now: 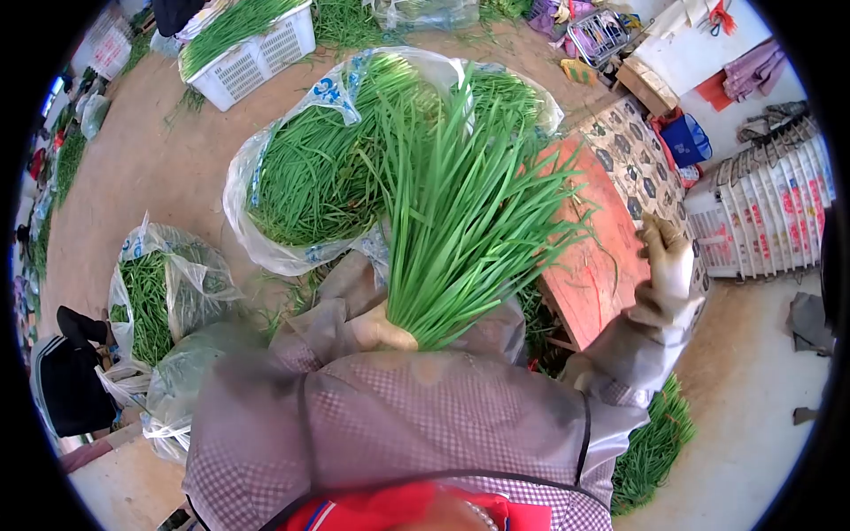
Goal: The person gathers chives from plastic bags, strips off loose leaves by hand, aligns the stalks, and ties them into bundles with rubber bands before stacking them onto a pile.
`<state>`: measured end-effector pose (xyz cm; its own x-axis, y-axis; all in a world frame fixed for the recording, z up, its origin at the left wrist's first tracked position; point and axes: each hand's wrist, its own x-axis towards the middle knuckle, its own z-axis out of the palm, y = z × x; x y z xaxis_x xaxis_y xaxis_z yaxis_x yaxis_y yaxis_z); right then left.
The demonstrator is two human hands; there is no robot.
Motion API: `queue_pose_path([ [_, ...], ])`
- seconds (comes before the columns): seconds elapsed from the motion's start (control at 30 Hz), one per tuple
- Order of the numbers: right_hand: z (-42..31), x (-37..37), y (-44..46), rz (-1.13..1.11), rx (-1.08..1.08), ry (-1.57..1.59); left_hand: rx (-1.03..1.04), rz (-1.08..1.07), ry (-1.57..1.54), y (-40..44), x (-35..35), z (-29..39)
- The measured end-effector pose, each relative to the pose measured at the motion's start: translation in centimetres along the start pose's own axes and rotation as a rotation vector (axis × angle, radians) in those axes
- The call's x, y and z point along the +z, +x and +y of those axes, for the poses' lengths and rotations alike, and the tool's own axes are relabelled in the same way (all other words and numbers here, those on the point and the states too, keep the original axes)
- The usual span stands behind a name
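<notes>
Your left hand (pixel 387 333) is clamped round the base of the long-leaved green plant bunch (pixel 465 230) fanning ahead of it, so grip snugly without crushing; can't tell if your right hand (pixel 668 265) is closed.

Before the person's chest (pixel 443 411), the left fingers (pixel 397 338) hold the base of a long green leafy bundle (pixel 469 221), its tips forward and right. Beyond it on the brown floor (pixel 159 186) sits a large clear plastic bag (pixel 243 190) with cut green leaves (pixel 314 186) in it. A smaller clear plastic bag (pixel 199 296) stands left, near a dark-clothed co-worker (pixel 75 389). Farther ahead, left of centre, is a white slatted plastic basket (pixel 252 78). Right of the bundle lies a flat orange-red surface (pixel 589 274); the right fingers (pixel 662 237) are raised by its right edge. Farther right stand stacked white plastic baskets (pixel 761 212), a blue plastic bucket (pixel 686 140) beyond them.
</notes>
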<state>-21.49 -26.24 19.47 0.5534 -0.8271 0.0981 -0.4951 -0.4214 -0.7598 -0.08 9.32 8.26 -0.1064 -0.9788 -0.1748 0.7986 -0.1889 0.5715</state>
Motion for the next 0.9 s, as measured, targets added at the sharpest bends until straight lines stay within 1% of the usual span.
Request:
queue_pose_path([
  [0.07,-5.1,1.7,-1.9,0.109,-0.499,-0.314,0.003,-0.013,-0.02,0.1,0.0,0.0],
  [0.1,-7.8,2.4,-2.4,0.079,-0.612,-0.266,0.004,-0.018,-0.027,0.3,0.1,-0.1],
  [0.13,-10.0,3.5,-2.6,0.048,-0.721,-0.217,-0.005,-0.045,0.042,0.6,0.1,0.0],
  [0.17,-11.4,5.1,-2.5,-0.086,-0.798,-0.1,-0.015,-0.074,0.114,0.8,0.1,0.0],
  [0.2,-12.6,6.7,-2.3,-0.22,-0.872,0.02,-0.017,-0.077,0.116,1.0,0.1,-0.3],
  [0.27,-14.0,10.4,-2.3,-0.342,-0.99,-0.177,-0.008,-0.086,0.105,1.4,-0.3,-1.0],
  [0.3,-14.2,12.3,-2.4,-0.335,-0.983,-0.282,-0.006,-0.085,0.108,1.4,-0.3,-1.1],
  [0.37,-13.4,15.7,-2.2,-0.308,-0.988,-0.505,-0.015,-0.019,0.267,1.2,-0.3,-1.0],
  [0.4,-12.7,16.8,-2.0,-0.31,-0.986,-0.568,-0.008,-0.014,0.268,1.1,-0.2,-1.0],
  [0.47,-12.1,17.6,-1.5,-0.412,-0.973,-0.608,0.033,-0.024,0.131,1.0,0.1,-1.0],
  [0.5,-12.1,17.7,-1.3,-0.414,-0.978,-0.608,0.037,-0.022,0.13,1.0,-0.1,-1.0],
  [0.57,-12.1,17.9,-1.1,-0.514,-0.972,-0.469,-0.029,-0.096,0.108,1.0,-0.7,-0.9],
  [0.7,-11.0,19.3,-0.5,-0.53,-1.025,-0.423,-0.04,-0.084,0.083,1.0,-0.8,-1.0],
  [0.77,-8.2,21.6,1.0,-0.189,-1.038,-0.39,-0.079,-0.081,0.115,0.9,-0.8,-0.7],
  [0.83,-7.6,21.0,1.5,0.052,-1.019,-0.352,-0.063,-0.095,0.06,0.8,-1.3,-1.5],
  [0.87,-10.0,18.9,1.2,0.12,-1.003,-0.332,-0.045,-0.11,0.006,0.9,-1.6,-1.7],
  [0.9,-10.9,17.8,1.4,0.087,-0.946,-0.306,-0.041,-0.111,0.006,1.1,-1.6,-1.6],
])
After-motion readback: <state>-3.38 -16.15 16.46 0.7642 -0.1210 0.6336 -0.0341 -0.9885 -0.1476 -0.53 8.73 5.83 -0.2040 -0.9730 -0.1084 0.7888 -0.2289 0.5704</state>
